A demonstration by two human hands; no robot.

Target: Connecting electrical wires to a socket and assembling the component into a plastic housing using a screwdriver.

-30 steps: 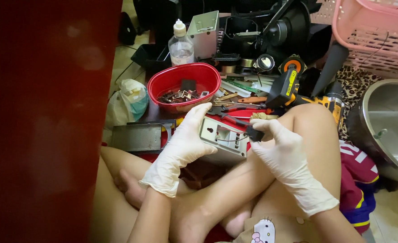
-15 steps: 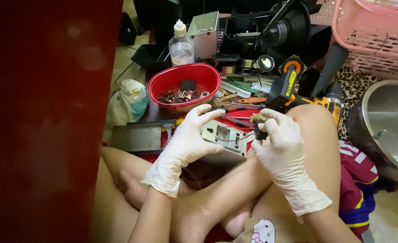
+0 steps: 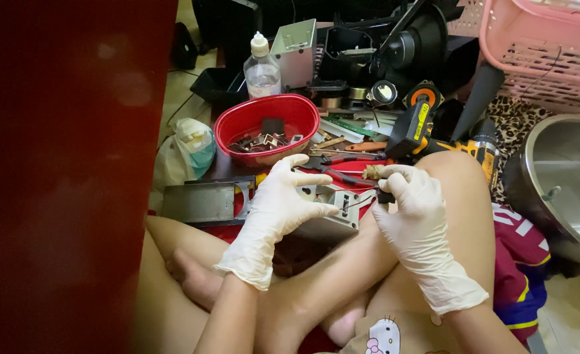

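Since a moment ago the right hand (image 3: pixel 416 211) has lifted its tool off the small grey metal box (image 3: pixel 326 213) and turned it, so the worn, brownish end of the tool (image 3: pixel 372 172) now points up and left beside the knuckles. That hand's grip is closed tight round the tool's dark shaft. The left hand (image 3: pixel 278 204) has stayed on the box, fingers spread across its top and the thumb pressing its near edge, a wide grip that pins the box against the person's raised leg. The box sits between the two white-gloved hands, directly under the left one and just beside the right.

The person sits cross-legged on the floor. Behind the hands lies a red bowl (image 3: pixel 268 128) of small metal parts, a clear plastic bottle (image 3: pixel 262 65), red-handled pliers (image 3: pixel 332 170) and a yellow and black drill (image 3: pixel 434 131). A flat grey metal casing (image 3: pixel 201 203) lies to the left, a steel basin (image 3: pixel 562 183) to the right, and a pink plastic basket (image 3: pixel 542 46) above it.
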